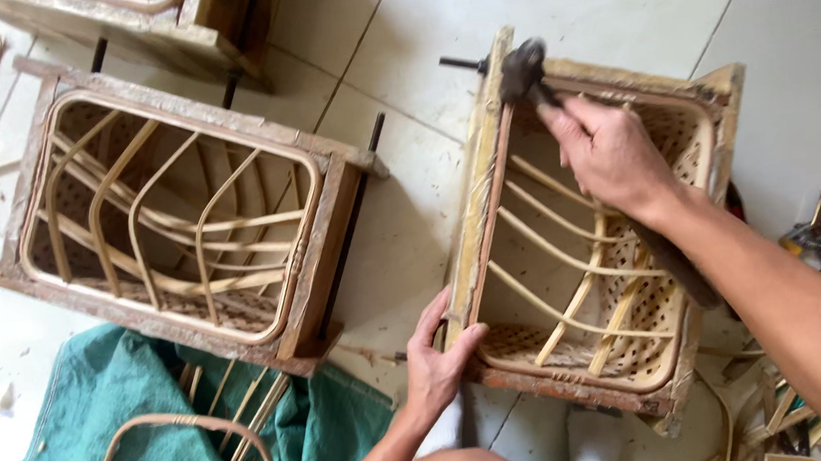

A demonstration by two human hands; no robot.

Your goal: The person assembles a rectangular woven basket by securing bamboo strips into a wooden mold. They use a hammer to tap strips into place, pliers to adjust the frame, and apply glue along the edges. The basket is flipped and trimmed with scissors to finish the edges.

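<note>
From my head camera, I see my right hand [607, 154] closed around a hammer [522, 69], its head up at the far corner of the wooden frame [475, 216]. My left hand [438, 354] grips the near corner of that frame. A woven basket [620, 331] sits inside it, between my hands.

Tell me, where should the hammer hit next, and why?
Probably one more light tap right where it is. The right hand holds the hammer with its head at the top corner of the wooden frame, beside the rattan rim of the basket inside. The left hand grips the frame's lower corner, steadying it.
</note>
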